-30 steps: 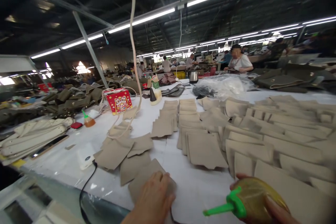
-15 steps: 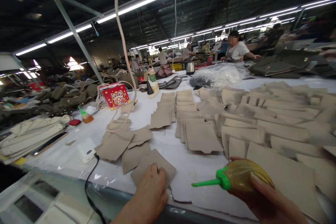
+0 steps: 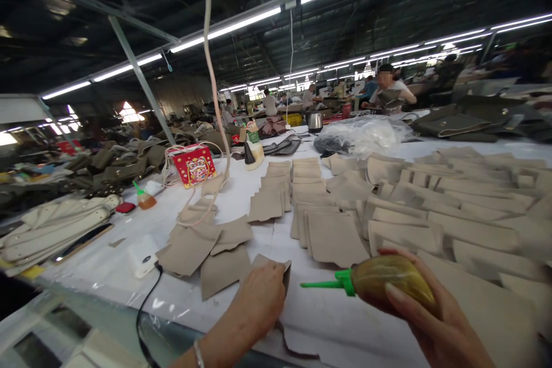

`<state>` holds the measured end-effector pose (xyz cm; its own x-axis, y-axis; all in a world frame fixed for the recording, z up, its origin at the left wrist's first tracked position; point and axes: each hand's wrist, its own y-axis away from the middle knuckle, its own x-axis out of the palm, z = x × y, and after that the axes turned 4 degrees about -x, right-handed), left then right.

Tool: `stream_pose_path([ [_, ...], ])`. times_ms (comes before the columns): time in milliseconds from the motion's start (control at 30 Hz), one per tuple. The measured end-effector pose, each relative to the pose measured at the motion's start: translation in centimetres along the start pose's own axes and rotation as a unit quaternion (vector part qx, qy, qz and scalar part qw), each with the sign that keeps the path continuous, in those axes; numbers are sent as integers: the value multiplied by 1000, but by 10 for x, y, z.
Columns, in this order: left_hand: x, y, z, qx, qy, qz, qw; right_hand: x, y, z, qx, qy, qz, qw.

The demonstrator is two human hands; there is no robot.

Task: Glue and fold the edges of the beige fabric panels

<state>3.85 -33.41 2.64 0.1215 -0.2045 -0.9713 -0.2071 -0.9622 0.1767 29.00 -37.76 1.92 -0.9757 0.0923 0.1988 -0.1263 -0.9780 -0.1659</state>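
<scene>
My right hand (image 3: 431, 305) is wrapped round a squeeze bottle (image 3: 394, 282) of amber liquid. Its thin green nozzle points left, just above the white tabletop. My left hand (image 3: 263, 296) is closed on a beige leather-like piece (image 3: 261, 260), whose right edge curls up beside the fingers. The fingertips are partly hidden behind the hand. Left of that hand lie several loose beige pieces (image 3: 224, 273), overlapping on the table. Beyond the nozzle, rows of similar pieces (image 3: 336, 240) lean on one another.
A white device (image 3: 144, 256) with a black cable sits at the left front. Farther back are a red box (image 3: 195, 165), another green-tipped bottle (image 3: 144, 198), a white glue container (image 3: 253, 152) and clear plastic (image 3: 366, 133). A dark strip (image 3: 293, 348) lies near the front edge. A co-worker (image 3: 390, 89) sits across.
The beige piece under my left hand lay flat before; now its right edge is lifted and bent. The bottle in my right hand has moved slightly left and up, nozzle more level.
</scene>
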Motion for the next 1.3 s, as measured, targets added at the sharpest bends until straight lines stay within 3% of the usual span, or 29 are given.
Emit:
stream_pose_path([
  [200, 17, 1, -5, 5, 84, -13, 996, 0, -11, -11, -111, 205, 41, 972],
  [467, 11, 1, 4, 31, 96, -9, 995, 12, -19, -32, -194, 314, 109, 923],
  [733, 14, 2, 4, 27, 95, -7, 995, 20, -18, -27, -266, 368, 150, 878],
  [1133, 17, 2, 4, 31, 99, -13, 995, 12, -22, -31, -232, 349, 148, 896],
  [1300, 17, 3, 4, 29, 96, -12, 995, 9, -26, -34, -207, 344, 110, 909],
])
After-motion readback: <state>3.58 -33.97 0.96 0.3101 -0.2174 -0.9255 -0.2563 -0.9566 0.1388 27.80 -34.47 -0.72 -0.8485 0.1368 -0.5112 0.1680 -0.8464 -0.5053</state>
